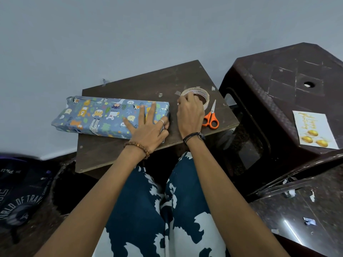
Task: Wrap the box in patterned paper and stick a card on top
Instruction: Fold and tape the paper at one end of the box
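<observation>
Box [109, 115] wrapped in blue animal-print paper, left grip [148, 125] flat atop; right grip [189, 112] pinches tape [199, 95].

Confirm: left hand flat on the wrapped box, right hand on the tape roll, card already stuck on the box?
Not the card. In the head view the card lies on the stool, apart from the box. Left hand and right hand on the tape roll are as stated.

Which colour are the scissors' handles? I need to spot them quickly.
Orange handles on the scissors, lying beside the tape roll; the head view shows them clearly.
</observation>
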Tool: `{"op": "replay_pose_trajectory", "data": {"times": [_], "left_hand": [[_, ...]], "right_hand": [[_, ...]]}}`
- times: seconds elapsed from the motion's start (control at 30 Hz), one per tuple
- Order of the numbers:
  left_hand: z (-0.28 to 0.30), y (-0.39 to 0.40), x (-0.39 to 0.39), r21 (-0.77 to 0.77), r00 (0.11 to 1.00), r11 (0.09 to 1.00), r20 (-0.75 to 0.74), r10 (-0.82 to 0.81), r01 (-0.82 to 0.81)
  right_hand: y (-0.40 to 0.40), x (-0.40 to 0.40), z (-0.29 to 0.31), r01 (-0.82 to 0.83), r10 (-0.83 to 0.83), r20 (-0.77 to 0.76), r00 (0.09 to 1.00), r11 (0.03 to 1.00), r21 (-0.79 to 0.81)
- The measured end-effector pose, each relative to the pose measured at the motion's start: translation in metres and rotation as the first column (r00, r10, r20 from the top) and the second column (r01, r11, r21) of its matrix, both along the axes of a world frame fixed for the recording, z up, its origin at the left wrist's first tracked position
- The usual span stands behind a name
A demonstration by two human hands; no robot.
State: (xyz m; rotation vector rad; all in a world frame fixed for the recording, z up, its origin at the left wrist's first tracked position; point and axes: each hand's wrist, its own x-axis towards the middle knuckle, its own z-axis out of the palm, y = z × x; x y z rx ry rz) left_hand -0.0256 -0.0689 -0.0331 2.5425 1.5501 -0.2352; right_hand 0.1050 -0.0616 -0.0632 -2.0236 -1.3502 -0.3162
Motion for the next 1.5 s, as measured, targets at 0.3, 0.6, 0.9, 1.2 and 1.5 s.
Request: {"op": "replay_pose_trajectory", "data": {"times": [0.3, 0.6, 0.9, 1.2, 1.5], "left_hand": [[0.002, 0.0, 0.0, -0.019, 1.0, 1.0, 0.011, -0.003, 0.003], [0.009, 0.002, -0.003, -0.159, 0.983, 0.987, 0.174, 0.063, -0.035], [0.013, 0.006, -0.001, -0.207, 0.974, 0.977, 0.201, 0.101, -0.058], [0.014, 0.004, -0.001, -0.206, 0.971, 0.977, 0.219, 0.1, -0.054], [0.008, 0.009, -0.002, -0.217, 0.971, 0.974, 0.213, 0.108, -0.061]], "right_hand": [[-0.013, -0.017, -0.001, 0.049, -0.029, 0.121, 0.992, 0.985, -0.167], [-0.064, -0.015, 0.023, 0.074, 0.277, -0.953, 0.121, 0.955, 0.287], [-0.083, -0.064, 0.022, 0.252, 0.24, -0.803, -0.546, 0.961, 0.117], [-0.07, -0.072, 0.017, 0.396, 0.288, -0.827, -0.483, 0.914, 0.087], [-0.065, -0.074, 0.016, 0.35, 0.208, -0.91, -0.357, 0.934, 0.076]]}}
